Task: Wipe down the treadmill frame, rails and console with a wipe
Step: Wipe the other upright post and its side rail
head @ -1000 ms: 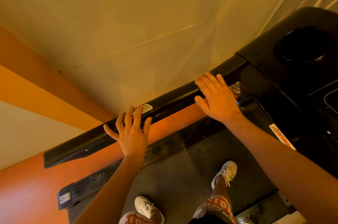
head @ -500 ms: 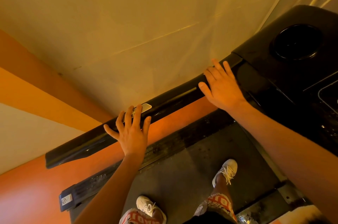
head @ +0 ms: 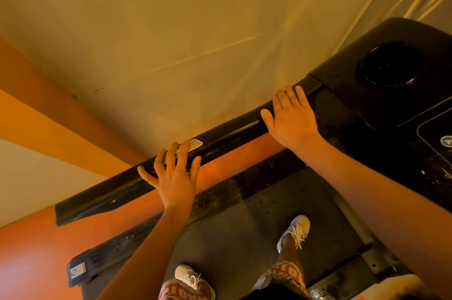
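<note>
Handrail (head: 232,133) – black, runs across the view from 8 o'clock up to 2 o'clock, where it meets the console (head: 435,94)

Left hand (head: 173,177), toward 7 o'clock of centre: fingers straight and spread, palm down on the handrail, middle fingertips lying on a silver plate (head: 195,144) set in its top. Nothing gripped

Right hand (head: 291,118), at 3 o'clock of centre: fingers straight and close together, thumb out toward 9 o'clock, palm flat on the handrail just beside the console joint. Fingers not curled round anything; whether something lies under the palm cannot be told

Hands well apart, a bare stretch of handrail between them

Console fills the 2–4 o'clock edge; round cup holder (head: 391,64) at 2 o'clock, a display outline at 3 o'clock

Belt (head: 244,238) at 5–6 o'clock – the person stands on it in white shoes (head: 297,228). Side foot rail (head: 244,184) lies along the belt's 10 o'clock edge, flecked with pale specks
</note>
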A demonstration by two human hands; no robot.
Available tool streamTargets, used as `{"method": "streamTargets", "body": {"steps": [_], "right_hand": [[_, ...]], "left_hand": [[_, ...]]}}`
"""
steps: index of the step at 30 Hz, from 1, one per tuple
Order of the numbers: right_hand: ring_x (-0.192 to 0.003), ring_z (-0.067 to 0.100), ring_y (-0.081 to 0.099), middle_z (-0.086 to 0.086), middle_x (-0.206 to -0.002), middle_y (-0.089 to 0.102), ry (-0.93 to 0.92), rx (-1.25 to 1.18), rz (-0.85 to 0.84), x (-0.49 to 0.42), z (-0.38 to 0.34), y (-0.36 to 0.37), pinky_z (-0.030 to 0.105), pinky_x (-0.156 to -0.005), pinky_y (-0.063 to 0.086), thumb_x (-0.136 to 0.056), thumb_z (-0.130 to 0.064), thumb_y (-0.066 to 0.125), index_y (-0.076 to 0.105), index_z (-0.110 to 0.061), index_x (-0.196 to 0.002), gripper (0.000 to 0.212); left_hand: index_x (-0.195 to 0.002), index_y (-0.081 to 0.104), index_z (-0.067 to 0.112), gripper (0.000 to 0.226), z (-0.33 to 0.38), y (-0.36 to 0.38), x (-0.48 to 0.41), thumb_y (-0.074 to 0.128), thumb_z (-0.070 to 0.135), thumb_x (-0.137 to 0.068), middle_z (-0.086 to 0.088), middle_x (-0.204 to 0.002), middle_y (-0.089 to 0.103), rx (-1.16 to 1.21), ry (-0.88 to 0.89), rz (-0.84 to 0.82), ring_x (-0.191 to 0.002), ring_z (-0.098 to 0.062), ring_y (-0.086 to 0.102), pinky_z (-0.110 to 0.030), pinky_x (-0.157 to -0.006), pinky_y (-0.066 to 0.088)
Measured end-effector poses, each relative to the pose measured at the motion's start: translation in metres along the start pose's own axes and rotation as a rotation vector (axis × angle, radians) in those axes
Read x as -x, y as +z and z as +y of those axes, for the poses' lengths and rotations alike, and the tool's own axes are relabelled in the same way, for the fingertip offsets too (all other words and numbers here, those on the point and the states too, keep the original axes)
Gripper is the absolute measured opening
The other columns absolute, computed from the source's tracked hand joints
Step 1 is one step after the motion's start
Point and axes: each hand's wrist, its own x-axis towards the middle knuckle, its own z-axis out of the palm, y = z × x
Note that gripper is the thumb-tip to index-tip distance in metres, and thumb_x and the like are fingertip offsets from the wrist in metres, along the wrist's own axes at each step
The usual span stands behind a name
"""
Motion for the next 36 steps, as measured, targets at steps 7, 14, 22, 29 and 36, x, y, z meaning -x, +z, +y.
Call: {"method": "streamTargets", "body": {"steps": [7,14,22,29,36], "right_hand": [[-0.157,0.031,0.015,0.014,-0.165,0.031,0.1,0.025,-0.068,-0.013,0.032,-0.019,0.049,-0.127,0.002,-0.105,-0.049,0.0,0.031,-0.007,-0.158,0.075],[-0.157,0.03,0.012,0.013,-0.167,0.025,-0.106,0.004,-0.12,0.007,0.001,-0.018,0.046,-0.127,0.001,-0.103,-0.049,-0.004,0.024,-0.008,-0.161,0.076],[-0.157,0.031,0.012,0.015,-0.165,0.03,-0.028,0.022,-0.123,-0.009,0.029,-0.026,0.047,-0.128,0.003,-0.105,-0.051,0.005,0.031,-0.005,-0.158,0.074],[-0.157,0.026,0.016,0.009,-0.164,0.034,-0.116,0.013,-0.092,-0.016,0.049,-0.021,0.046,-0.127,0.003,-0.107,-0.048,0.007,0.035,-0.011,-0.157,0.068],[-0.157,0.029,0.016,0.014,-0.164,0.032,-0.182,-0.05,-0.056,0.01,0.009,-0.012,0.045,-0.127,0.005,-0.1,-0.054,-0.005,0.031,-0.006,-0.158,0.083]], "left_hand": [[-0.148,0.047,0.036,0.06,0.0,-0.004,-0.003,0.023,0.067,-0.101,0.0,-0.148,0.053,-0.025,-0.003,-0.038,-0.139,-0.034,0.04,-0.072,-0.114,0.006],[-0.151,0.042,0.037,0.065,-0.001,-0.009,-0.01,0.02,0.069,-0.098,0.002,-0.151,0.051,-0.065,0.025,-0.118,-0.139,-0.035,0.041,-0.076,-0.11,0.012],[-0.15,0.043,0.035,0.066,-0.002,-0.008,-0.01,0.019,0.069,-0.099,0.002,-0.151,0.051,-0.048,0.031,-0.122,-0.139,-0.031,0.043,-0.075,-0.11,0.013],[-0.15,0.043,0.035,0.063,-0.002,-0.007,-0.011,0.024,0.067,-0.099,0.002,-0.15,0.051,-0.044,0.037,-0.113,-0.138,-0.031,0.043,-0.075,-0.11,0.013],[-0.15,0.043,0.036,0.064,-0.002,-0.007,-0.01,0.02,0.068,-0.1,0.002,-0.149,0.051,-0.047,0.034,-0.12,-0.139,-0.03,0.041,-0.074,-0.111,0.013]]}}
